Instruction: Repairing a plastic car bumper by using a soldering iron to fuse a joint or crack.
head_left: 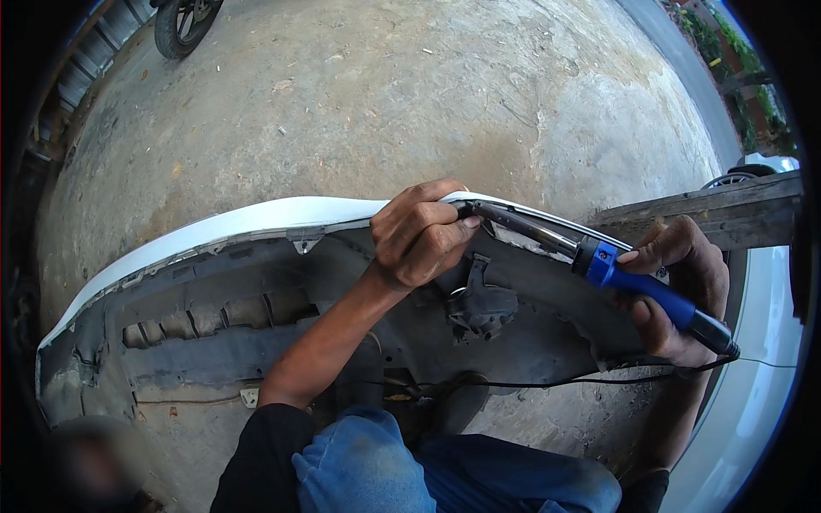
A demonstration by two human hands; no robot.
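Observation:
A white car bumper point(214, 224) lies on its edge in front of me, its dark grey inner side point(214, 333) facing me. My left hand point(419, 235) is closed over the bumper's top rim, near the middle. My right hand point(684, 291) grips the blue handle of a soldering iron point(637, 286). Its long metal shaft point(522, 224) runs left along the rim, and the tip ends right beside my left hand's fingers. A black cord point(556, 383) trails from the handle's end across the bumper's inner side.
Bare concrete ground point(410, 94) spreads beyond the bumper. A weathered wooden plank point(727, 214) juts in from the right. A tyre point(181, 24) stands at the top left, and part of a white car point(753, 167) shows at the right. My knee in blue jeans point(368, 462) is below.

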